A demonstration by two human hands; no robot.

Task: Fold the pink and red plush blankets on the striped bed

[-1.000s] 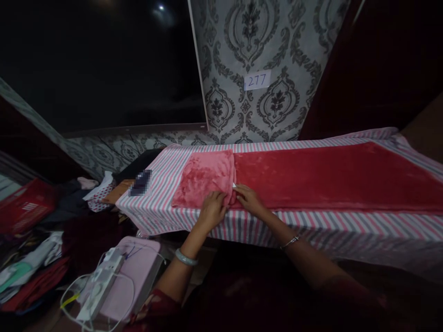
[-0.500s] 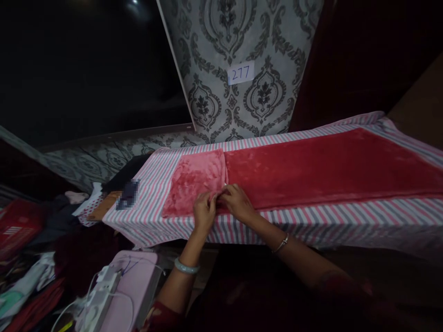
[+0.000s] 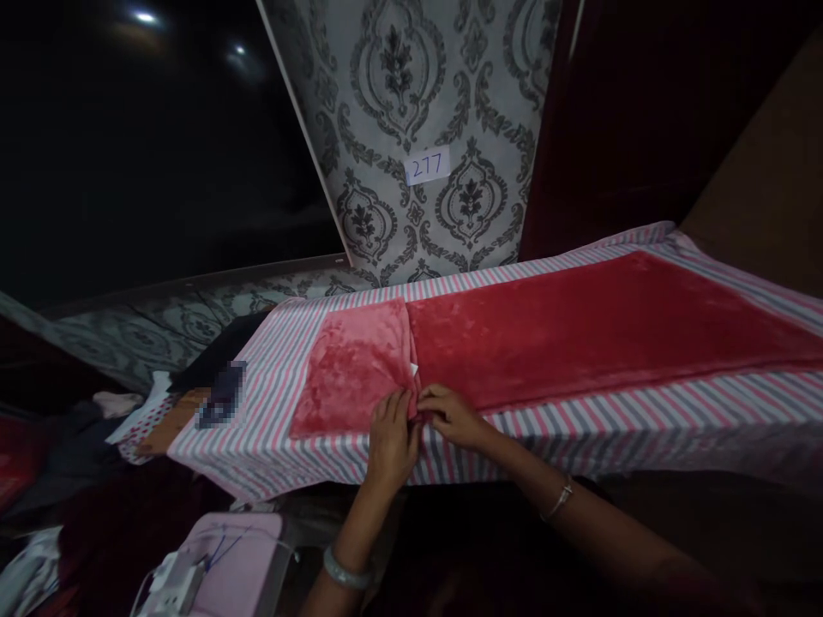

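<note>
A long red plush blanket [image 3: 566,330] lies on a striped cloth, its left end turned over into a lighter pinkish-red folded section [image 3: 351,368]. At the near corner of that fold, my left hand [image 3: 391,435] has its fingers over the edge, gripping the layers with the thumb beneath. Just to the right, my right hand [image 3: 452,418] pinches the same edge between thumb and fingers. The fingertips of both hands nearly meet there. A small white tag [image 3: 413,369] shows at the fold's edge, above the hands.
Pink-and-grey striped cloth [image 3: 533,422] covers the table. A dark blurred-out object [image 3: 222,394] sits at its left end. Lower left are a pink stool [image 3: 241,557] with a white power strip [image 3: 171,587] and piled clothes [image 3: 55,450]. A large dark screen [image 3: 160,154] stands behind.
Both hands have shifted slightly down the fold's edge toward the near corner. More of the white tag shows now. The camera view has tilted and shifted a little.
</note>
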